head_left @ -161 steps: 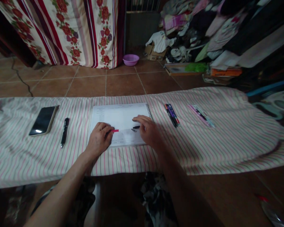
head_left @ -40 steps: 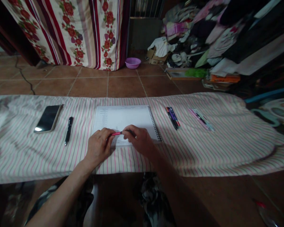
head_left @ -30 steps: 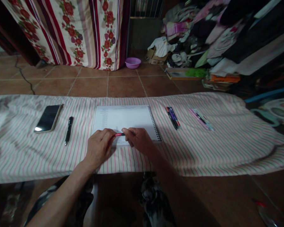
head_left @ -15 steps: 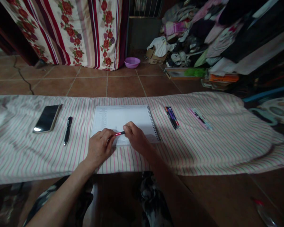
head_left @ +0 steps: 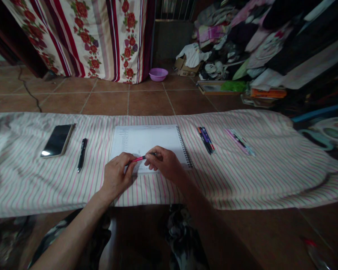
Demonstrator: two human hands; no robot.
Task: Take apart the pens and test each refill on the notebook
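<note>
A slim red pen (head_left: 138, 159) hangs just above a white spiral notebook (head_left: 149, 140) that lies on a striped cloth (head_left: 270, 168). My left hand (head_left: 116, 177) is closed on the pen's left end. My right hand (head_left: 165, 164) pinches its dark right end, fingers curled over the notebook's near edge. Both hands meet at the middle of the pen.
On the cloth to the left lie a black phone (head_left: 56, 140) and a black pen (head_left: 82, 154). To the right lie a bunch of pens (head_left: 205, 140) and a pink flat packet (head_left: 239, 141). Beyond are tiled floor, a purple bowl (head_left: 158, 74), a flowered curtain and piled clothes.
Earlier my hands were apart, the left with the red part and the right over a small black piece. They have since come together on the pen, shifting only slightly over the last second.
</note>
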